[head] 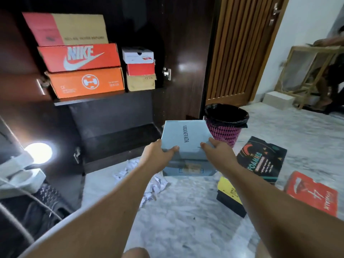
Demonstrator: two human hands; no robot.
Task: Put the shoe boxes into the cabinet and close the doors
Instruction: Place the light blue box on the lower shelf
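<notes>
I hold a light blue shoe box (pixel 184 138) above the floor in front of the open dark cabinet (pixel 115 112). My left hand (pixel 158 155) grips its near left corner and my right hand (pixel 217 151) grips its near right corner, thumbs on the lid. The upper shelf carries an orange Nike box (pixel 80 57), an orange box (pixel 87 82) under it, a red-and-tan box (pixel 65 28) on top, and a small stack of white (pixel 137 55), red (pixel 141 69) and tan (pixel 141 82) boxes. The lower compartment below looks bare. On the floor at right lie a black patterned box (pixel 262 159), a yellow-and-black box (pixel 229 196) and a red box (pixel 312 192).
A pink waste bin (pixel 226 123) with a black liner stands beside the cabinet's right door (pixel 186 58). Crumpled paper (pixel 154 185) lies on the marble floor near the cabinet. A bright lamp (pixel 39 152) and cables sit at left. A wooden frame (pixel 307 71) leans at far right.
</notes>
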